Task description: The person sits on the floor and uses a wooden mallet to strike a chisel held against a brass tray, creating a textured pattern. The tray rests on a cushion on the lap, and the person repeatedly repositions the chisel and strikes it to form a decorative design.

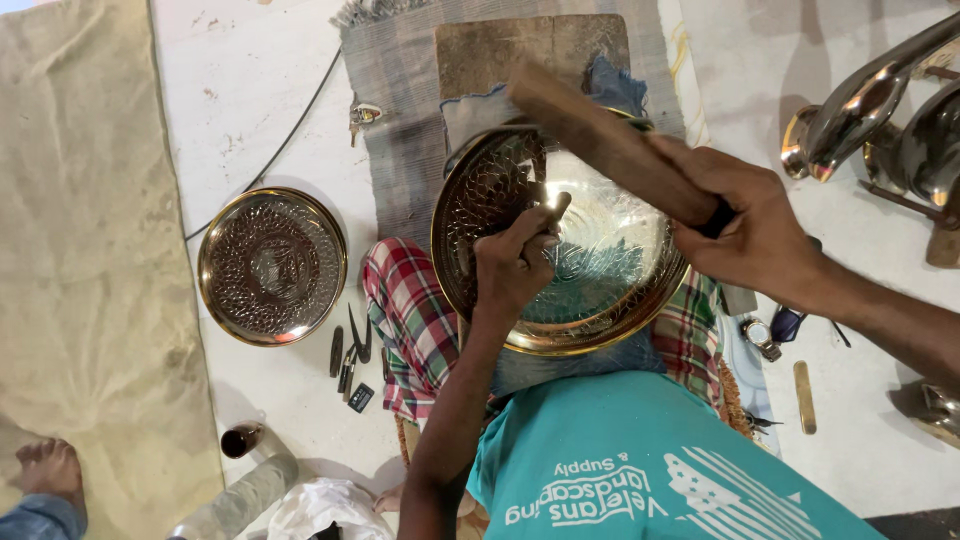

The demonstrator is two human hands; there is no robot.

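Both hands (515, 265) (755, 235) partly hide the engraved brass plate (600, 290).

Engraved brass plate, punch and wooden mallet in hand

The round brass plate (590, 270) lay tilted on the person's lap at the centre of the scene, its face turned up, with a polished golden rim and a fine hammered pattern covering its left part. The slim metal punch (556, 208) stood tilted with its tip set on the plate's face, gripped in the left hand (515, 265). The long brown wooden mallet (610, 145) was held above the plate's far right rim, slanting far-left, clasped in the right hand (755, 235).
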